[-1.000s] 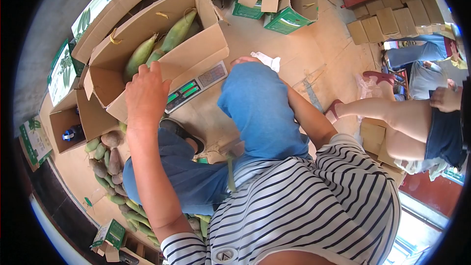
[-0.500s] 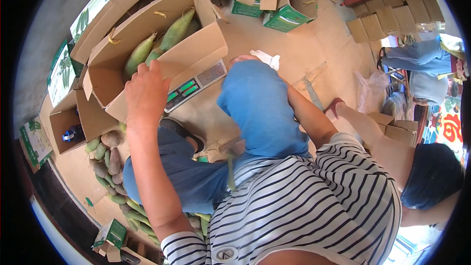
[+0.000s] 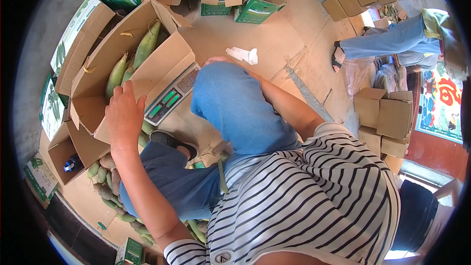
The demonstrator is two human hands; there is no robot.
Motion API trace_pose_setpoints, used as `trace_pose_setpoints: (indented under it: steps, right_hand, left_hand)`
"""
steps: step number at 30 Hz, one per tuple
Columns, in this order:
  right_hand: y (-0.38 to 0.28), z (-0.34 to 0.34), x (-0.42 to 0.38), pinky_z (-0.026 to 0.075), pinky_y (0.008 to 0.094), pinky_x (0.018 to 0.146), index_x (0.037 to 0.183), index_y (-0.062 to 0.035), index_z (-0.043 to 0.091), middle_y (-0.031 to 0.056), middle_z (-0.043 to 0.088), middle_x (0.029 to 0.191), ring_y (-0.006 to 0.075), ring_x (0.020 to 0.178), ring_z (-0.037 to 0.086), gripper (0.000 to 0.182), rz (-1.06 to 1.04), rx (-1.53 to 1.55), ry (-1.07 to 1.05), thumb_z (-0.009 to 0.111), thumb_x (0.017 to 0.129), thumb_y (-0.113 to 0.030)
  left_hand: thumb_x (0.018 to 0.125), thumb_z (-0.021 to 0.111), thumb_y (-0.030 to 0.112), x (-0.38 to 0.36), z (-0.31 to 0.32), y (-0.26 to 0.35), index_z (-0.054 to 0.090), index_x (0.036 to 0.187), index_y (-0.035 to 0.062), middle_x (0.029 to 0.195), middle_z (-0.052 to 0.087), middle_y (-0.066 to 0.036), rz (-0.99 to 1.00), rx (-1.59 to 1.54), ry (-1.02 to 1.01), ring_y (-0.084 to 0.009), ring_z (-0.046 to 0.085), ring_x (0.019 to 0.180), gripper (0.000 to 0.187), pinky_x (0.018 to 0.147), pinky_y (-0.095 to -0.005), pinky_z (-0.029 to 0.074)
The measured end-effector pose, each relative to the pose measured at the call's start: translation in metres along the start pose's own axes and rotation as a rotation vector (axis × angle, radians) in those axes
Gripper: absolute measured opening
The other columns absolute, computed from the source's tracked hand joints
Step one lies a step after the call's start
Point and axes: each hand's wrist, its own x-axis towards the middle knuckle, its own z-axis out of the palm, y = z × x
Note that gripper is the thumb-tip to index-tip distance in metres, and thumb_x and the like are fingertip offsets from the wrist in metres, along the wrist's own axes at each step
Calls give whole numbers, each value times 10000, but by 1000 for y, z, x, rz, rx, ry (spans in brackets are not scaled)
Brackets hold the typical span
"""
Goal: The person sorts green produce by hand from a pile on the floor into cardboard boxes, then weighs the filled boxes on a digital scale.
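My left hand [image 3: 123,118] is at the near wall of a cardboard box [image 3: 164,71], fingers bent over its rim and thumb on the outside. Inside that box lie long green radishes [image 3: 146,45], pale green with darker tops. Close beside the box sits a flat digital scale [image 3: 158,109] with green displays and a keypad. My right hand [image 3: 219,60] rests at my raised knee near the scale's far end. The knee hides most of its fingers. Below my left forearm, green and brownish radishes [image 3: 105,191] lie piled on the floor.
Green-printed cartons [image 3: 257,7] stand open at the top. White crumpled paper [image 3: 243,55] lies on the floor. Brown boxes [image 3: 385,113] are stacked at right, beside clear plastic [image 3: 357,76]. A person in jeans [image 3: 387,41] is at upper right; another person's dark shorts [image 3: 417,213] show lower right.
My view has turned, so the box, scale and my hands sit further left. The person at lower right has moved mostly out of view. My left hand stays at the box rim.
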Motion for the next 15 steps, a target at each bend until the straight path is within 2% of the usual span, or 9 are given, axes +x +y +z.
trace_pose_setpoints:
  steps: [3, 5, 7, 8, 11, 14, 15]
  right_hand:
    - [-5, 1, 0, 397, 295, 949, 1178, -17, 505, 98, 566, 1138, 166, 1096, 511, 316, -21, -38, 5, 514, 917, -194]
    - [-9, 1, 1, 401, 291, 943, 1174, -16, 511, 95, 573, 1127, 161, 1086, 518, 315, -35, -68, 10, 520, 917, -198]
    - [-24, 5, 1, 406, 287, 936, 1169, -15, 517, 92, 580, 1117, 155, 1077, 524, 314, 25, -69, 1, 525, 917, -202]
    - [-37, 6, 5, 417, 276, 923, 1157, -20, 528, 83, 597, 1089, 136, 1050, 540, 300, 158, -43, -44, 523, 927, -213]
    - [-45, 8, 6, 395, 295, 969, 1208, -19, 482, 105, 544, 1186, 158, 1114, 503, 373, 227, -26, -40, 538, 918, -246]
    - [-71, 26, -18, 417, 273, 877, 1110, 11, 554, 83, 600, 1043, 140, 1014, 535, 307, -92, -24, 135, 534, 878, -190]
    - [-71, 30, -26, 411, 275, 890, 1127, 7, 541, 84, 594, 1060, 143, 1029, 530, 313, -128, -84, 190, 533, 880, -185]
  left_hand:
    - [826, 632, 241, 1, 6, -2, 466, 1125, 45, 989, 557, -152, 21, 47, 51, -312, 599, 906, 394, 724, -427, 488]
    - [826, 632, 243, 1, 5, -2, 465, 1126, 47, 986, 557, -153, 28, 51, 60, -312, 601, 903, 396, 721, -424, 490]
    - [826, 631, 244, 1, 7, -2, 464, 1128, 47, 985, 558, -154, 43, 55, 68, -313, 602, 900, 397, 718, -423, 492]
    - [827, 630, 244, 1, 8, -3, 464, 1128, 47, 984, 558, -155, 51, 57, 76, -313, 602, 900, 397, 717, -423, 493]
    - [840, 606, 230, 1, 4, -1, 460, 1158, 33, 1024, 554, -193, 35, 21, 32, -352, 576, 931, 401, 742, -440, 476]
    - [842, 598, 227, 1, 4, -1, 458, 1171, 27, 1043, 552, -210, 27, 0, 6, -372, 563, 944, 409, 748, -452, 467]
    - [840, 601, 228, 1, 4, -1, 458, 1171, 27, 1042, 552, -210, 26, -2, 7, -372, 563, 943, 412, 745, -454, 467]
